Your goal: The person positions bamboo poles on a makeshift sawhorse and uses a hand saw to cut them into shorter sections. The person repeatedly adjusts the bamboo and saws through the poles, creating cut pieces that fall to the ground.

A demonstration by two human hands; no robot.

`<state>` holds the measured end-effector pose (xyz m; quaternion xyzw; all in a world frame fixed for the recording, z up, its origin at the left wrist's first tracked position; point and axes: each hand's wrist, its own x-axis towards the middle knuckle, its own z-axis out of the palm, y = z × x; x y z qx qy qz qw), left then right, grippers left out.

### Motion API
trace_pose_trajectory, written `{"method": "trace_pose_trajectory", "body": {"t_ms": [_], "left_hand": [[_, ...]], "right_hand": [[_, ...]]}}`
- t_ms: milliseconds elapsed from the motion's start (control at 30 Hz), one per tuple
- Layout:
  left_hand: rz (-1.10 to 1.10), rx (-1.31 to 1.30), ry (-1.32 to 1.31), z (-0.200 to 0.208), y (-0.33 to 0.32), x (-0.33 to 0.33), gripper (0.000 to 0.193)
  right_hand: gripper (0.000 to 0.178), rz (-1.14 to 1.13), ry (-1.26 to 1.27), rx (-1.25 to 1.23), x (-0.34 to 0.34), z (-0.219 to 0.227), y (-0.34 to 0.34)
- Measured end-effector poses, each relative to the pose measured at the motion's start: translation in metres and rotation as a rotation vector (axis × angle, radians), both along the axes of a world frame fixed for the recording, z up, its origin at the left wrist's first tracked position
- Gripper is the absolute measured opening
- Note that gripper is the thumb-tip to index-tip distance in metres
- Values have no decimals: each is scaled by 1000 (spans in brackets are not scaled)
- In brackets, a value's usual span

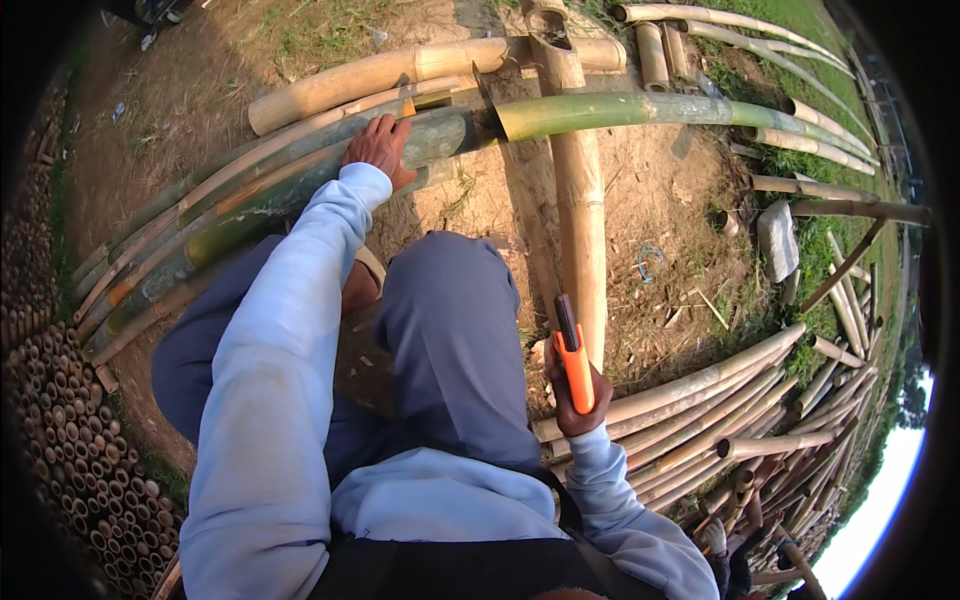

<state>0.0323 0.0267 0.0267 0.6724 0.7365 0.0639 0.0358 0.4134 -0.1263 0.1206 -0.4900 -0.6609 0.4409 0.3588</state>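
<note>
My left hand [380, 152] is closed over a thick green bamboo pole [440, 137] lying toward the left, near its end. My right hand [580, 400] grips a hand saw [574, 370] by its orange and black handle. The saw's long blade reaches up and away, passing through a narrow gap between that pole's end and the end of another green bamboo length [620, 112] stretching right. Under the right-hand length runs a pale upright-looking bamboo support [578, 210]. I cannot tell whether the blade touches either end.
Several bamboo poles lie beside the held one, with a pale pole [380, 80] beyond. Stacked poles [690, 410] lie at the right, and piled cut ends [90, 460] at lower left. A white sack [778, 240] sits on grass. Another person's gloved hand [715, 537] shows at lower right.
</note>
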Motion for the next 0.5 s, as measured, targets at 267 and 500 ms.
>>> {"method": "trace_pose_trajectory", "body": {"t_ms": [267, 500], "left_hand": [[-19, -30, 23, -2, 3, -1, 59], [60, -70, 14, 5, -2, 5, 58]], "right_hand": [[17, 0, 35, -204, -39, -47, 91], [16, -26, 22, 16, -47, -29, 77]]}}
